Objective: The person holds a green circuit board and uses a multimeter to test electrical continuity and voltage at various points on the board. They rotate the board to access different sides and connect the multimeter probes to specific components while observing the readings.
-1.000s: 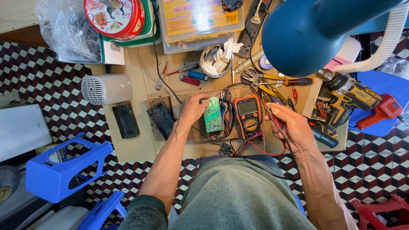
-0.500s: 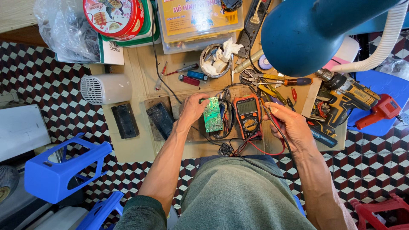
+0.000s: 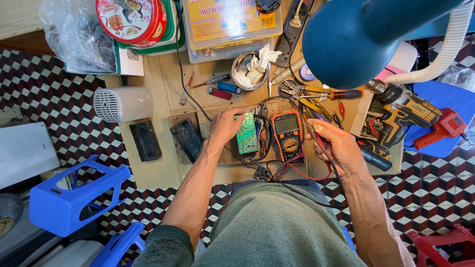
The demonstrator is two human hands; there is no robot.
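My left hand grips a green circuit board by its left edge, holding it over a small wooden workbench. Just right of the board lies an orange-and-black multimeter. My right hand is closed around the red and black test leads, whose wires loop down to the bench's front edge. The probe tips are hidden by my fingers.
A blue lamp shade hangs over the bench's right side. A yellow cordless drill, pliers and screwdrivers, a metal bowl, two black packs, a white speaker, a round tin and blue plastic stools surround me.
My left hand has shifted the circuit board slightly, tilting it a little more upright. My right hand stays closed on the leads in nearly the same place.
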